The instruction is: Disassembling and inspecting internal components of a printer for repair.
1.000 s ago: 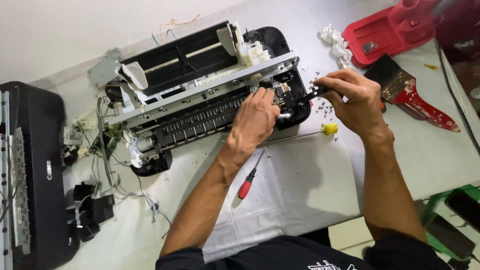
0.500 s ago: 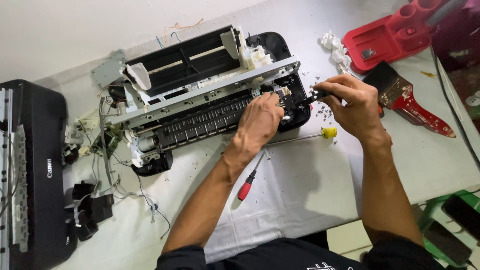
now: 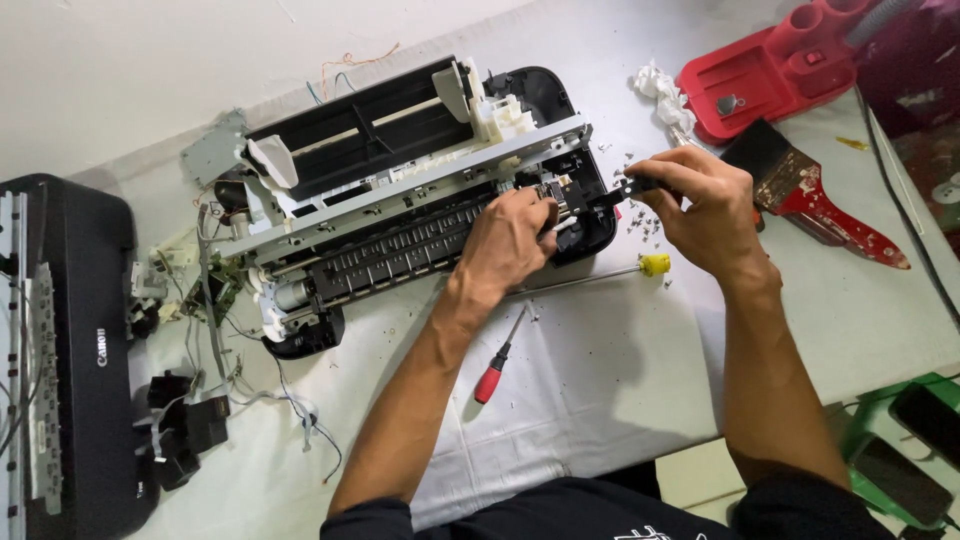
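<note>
Black printer casing (image 3: 60, 350): cut off by left edge. Red plastic tool holder (image 3: 770, 70): top cropped. Left hand (image 3: 510, 240): fingertips hidden inside the opened grey-and-black printer chassis (image 3: 400, 200).

Printer chassis (image 3: 400, 215): matt black plastic, bare grey metal rail. Counter (image 3: 620, 380) under matt white cloth. Screwdriver (image 3: 497, 365) glossy red plastic handle. Brush (image 3: 810, 190) red painted, worn wood.

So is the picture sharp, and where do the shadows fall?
Head view: even, soft light, no strong glare; the printer and both hands, left and right, look sharp; faint shadows lie under the forearms on the white cloth; straight edges bow slightly toward the frame's borders.
</note>
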